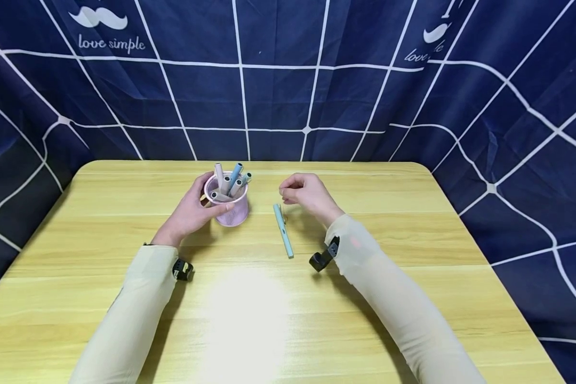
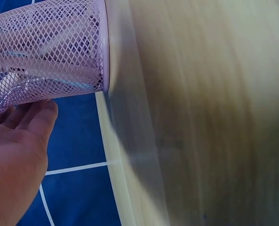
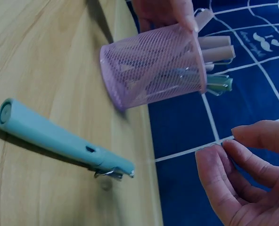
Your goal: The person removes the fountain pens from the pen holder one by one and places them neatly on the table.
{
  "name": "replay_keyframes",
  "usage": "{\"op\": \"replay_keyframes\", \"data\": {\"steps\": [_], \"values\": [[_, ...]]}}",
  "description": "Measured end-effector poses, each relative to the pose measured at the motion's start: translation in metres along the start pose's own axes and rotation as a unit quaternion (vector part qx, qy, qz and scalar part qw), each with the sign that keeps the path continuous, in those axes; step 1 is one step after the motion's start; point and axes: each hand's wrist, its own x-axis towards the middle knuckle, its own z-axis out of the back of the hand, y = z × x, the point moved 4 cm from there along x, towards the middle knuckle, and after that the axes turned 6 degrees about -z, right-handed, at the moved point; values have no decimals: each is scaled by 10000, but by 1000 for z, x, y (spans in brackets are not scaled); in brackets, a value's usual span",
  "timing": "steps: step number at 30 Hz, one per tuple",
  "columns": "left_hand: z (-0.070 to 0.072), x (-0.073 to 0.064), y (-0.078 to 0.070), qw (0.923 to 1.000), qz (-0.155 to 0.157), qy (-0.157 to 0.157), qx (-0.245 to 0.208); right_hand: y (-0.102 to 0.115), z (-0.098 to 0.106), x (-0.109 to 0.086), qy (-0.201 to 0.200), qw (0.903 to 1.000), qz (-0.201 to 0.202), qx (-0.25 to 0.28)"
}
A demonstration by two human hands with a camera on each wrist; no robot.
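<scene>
My left hand (image 1: 190, 213) holds a pink mesh pen holder (image 1: 233, 215) upright, thumb along its front near the rim and fingers round its far side. Several capped pens (image 1: 236, 173) in pink, blue and green stand in the holder, their ends above the rim. A light teal pen (image 1: 283, 232) with a metal clip lies on the table to the right of the holder. Just beyond its clip end hovers my right hand (image 1: 312, 196), its fingers loosely bent and nothing between thumb and fingertips. The right wrist view shows a gap between that hand and the pen (image 3: 54, 136).
The light wood table (image 1: 389, 309) carries a bright glare patch near its front middle. A dark blue curtain with white grid lines (image 1: 278, 96) hangs behind the table and along its sides. Both forearms, in pale sleeves (image 1: 389, 293) with black wrist cameras (image 1: 320, 260), reach across the tabletop.
</scene>
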Motion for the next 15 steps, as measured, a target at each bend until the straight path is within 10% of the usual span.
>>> {"op": "replay_keyframes", "data": {"steps": [15], "values": [[-1,0,-3,9999,109,24,-59,29,-12,-7,-207,9956,880,-242]]}}
